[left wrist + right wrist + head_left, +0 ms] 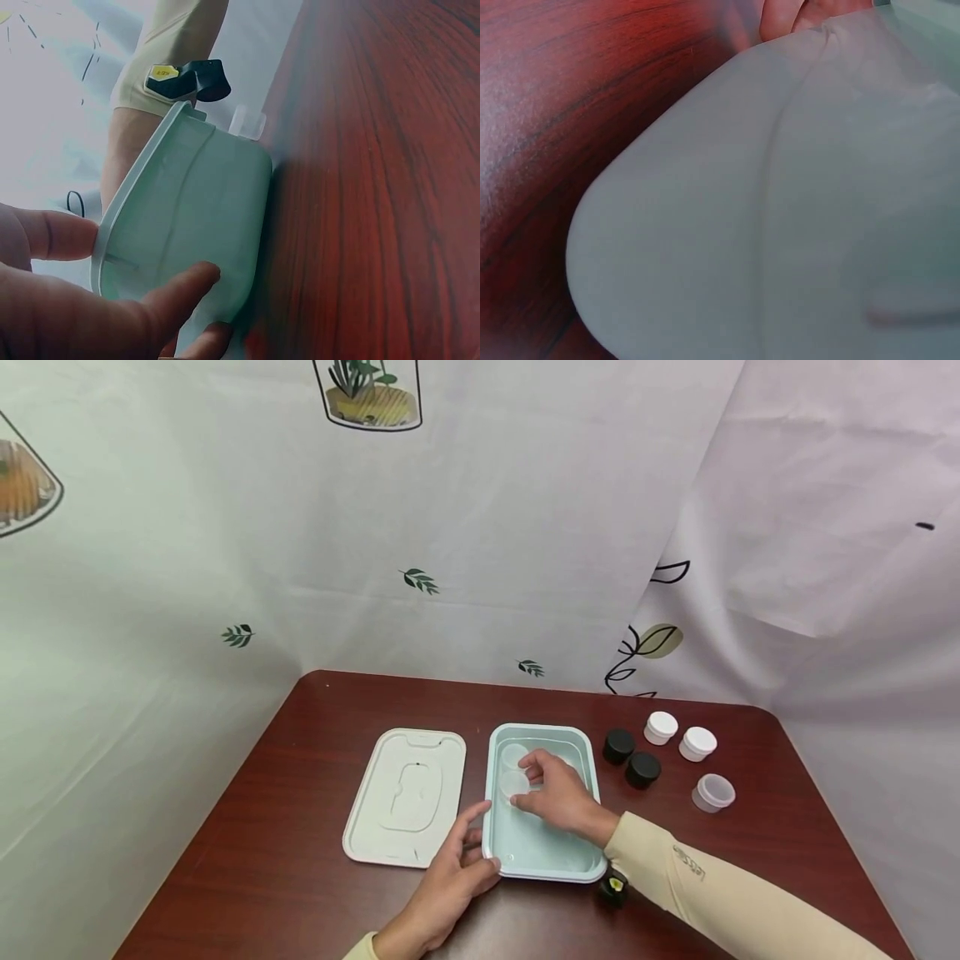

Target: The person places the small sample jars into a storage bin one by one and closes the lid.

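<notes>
My right hand [558,793] reaches over the right rim into a pale green plastic box [536,852]. Its thumb and fingertips grip a small translucent round container [514,784] on opposite sides. Just behind that one, a second translucent container [513,755] sits in the box. My left hand [453,877] rests against the box's left side near the front corner. In the left wrist view, one digit touches the rim and extended fingers [184,292] press along the outer wall. The right wrist view is mostly filled by the box's wall [705,210], with the right hand's grip hidden.
A white rectangular lid [405,797] lies left of the box. To the right stand two black-lidded jars [642,771], two white-lidded jars [698,743] and a translucent jar [712,793]. Patterned fabric [487,527] hangs behind the dark red wooden table [247,835].
</notes>
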A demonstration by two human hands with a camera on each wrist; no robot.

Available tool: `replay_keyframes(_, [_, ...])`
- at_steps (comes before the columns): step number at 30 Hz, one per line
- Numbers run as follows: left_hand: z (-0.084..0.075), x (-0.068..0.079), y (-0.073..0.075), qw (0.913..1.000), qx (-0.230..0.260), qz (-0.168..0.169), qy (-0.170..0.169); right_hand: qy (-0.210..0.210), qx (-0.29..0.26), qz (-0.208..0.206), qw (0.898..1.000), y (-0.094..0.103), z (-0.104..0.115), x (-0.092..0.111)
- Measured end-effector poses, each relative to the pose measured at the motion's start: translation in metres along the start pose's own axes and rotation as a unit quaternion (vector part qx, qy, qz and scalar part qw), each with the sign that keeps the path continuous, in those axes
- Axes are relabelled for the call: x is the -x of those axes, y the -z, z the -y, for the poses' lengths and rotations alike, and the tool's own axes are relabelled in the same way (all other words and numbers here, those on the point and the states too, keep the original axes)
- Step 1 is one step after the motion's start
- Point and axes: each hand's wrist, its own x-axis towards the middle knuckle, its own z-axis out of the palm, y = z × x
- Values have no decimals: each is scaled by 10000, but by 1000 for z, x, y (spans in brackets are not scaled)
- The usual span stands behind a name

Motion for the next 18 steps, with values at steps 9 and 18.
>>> replay_keyframes(9, [2, 0, -4, 9999, -56, -84, -37, 80, -234, -202, 9995, 11, 3, 1])
replay_keyframes(18, [2, 1, -5, 9994, -254, -244, 3, 293, -918, -308, 9949, 44, 9, 8])
